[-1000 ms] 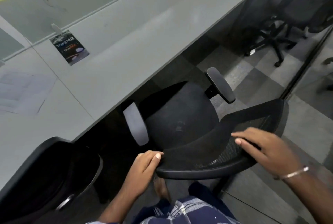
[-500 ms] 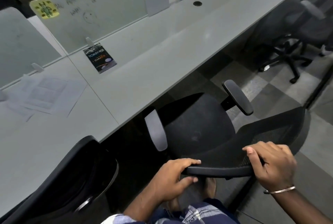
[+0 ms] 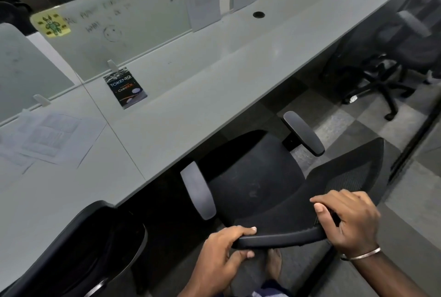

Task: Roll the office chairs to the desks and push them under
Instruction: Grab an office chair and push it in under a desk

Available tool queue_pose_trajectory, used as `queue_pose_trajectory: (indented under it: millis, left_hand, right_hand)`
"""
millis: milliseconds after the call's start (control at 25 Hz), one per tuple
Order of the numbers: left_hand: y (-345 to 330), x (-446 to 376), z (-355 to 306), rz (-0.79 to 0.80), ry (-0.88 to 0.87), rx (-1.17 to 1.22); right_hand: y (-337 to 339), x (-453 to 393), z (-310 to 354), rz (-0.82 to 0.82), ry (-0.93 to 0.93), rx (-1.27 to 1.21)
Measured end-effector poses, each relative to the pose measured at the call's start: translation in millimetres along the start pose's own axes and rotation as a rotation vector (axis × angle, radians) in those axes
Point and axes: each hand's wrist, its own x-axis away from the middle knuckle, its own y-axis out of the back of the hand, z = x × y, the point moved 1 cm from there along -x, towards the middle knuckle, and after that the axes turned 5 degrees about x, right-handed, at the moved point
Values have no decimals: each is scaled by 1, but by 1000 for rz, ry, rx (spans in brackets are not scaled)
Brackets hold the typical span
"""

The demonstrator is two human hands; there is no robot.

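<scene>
At the counter (image 3: 214, 86) edge, a black office chair (image 3: 257, 177) sits w/ the front of its seat tucked under, armrests just outside the edge. Left hand (image 3: 222, 249) grips the backrest's top rim at the left end, fingers (image 3: 241, 231) curled over the top & thumb beneath. Right hand (image 3: 350, 220) grips the same rim further right (a thin bangle on the wrist), fingers wrapped over the mesh, thumb along the near side. A 2nd chair (image 3: 78, 249) stands beside it at lower left, backrest against the counter edge. A dark card (image 3: 125, 90) lies on the counter near the divider; a yellow sticky note (image 3: 50, 24) is stuck on the glass panel.
</scene>
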Motion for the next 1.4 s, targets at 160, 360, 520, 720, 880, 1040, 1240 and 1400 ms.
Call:
queue_pose_trajectory:
  millis: [160,360,520,720,880,1040,1240,1400]
  left_hand:
    - [4,0,-2,3,23,-12]
    - [2,3,-6,-69,73,-25]
    - [5,1,-7,-105,101,-65]
    - [6,-2,-7,-121,133,-35]
    - [25,-7,-1,-102,129,-19]
    - [72,-22,12,-126,151,-43]
    - [125,-58,27,-207,150,-50]
    - [131,-93,38,-195,74,-42]
  right_hand:
    - [-3,-4,-2,0,42,-51]
    - [-7,-3,-1,-47,38,-95]
    - [-10,-10,2,-98,37,-131]
    - [-15,-25,2,-94,109,-181]
    - [-31,-43,12,-69,118,-170]
    - [-61,-82,42,-57,151,-142]
    - [-114,-148,71,-46,158,-68]
    - [-140,-194,59,-4,125,-80]
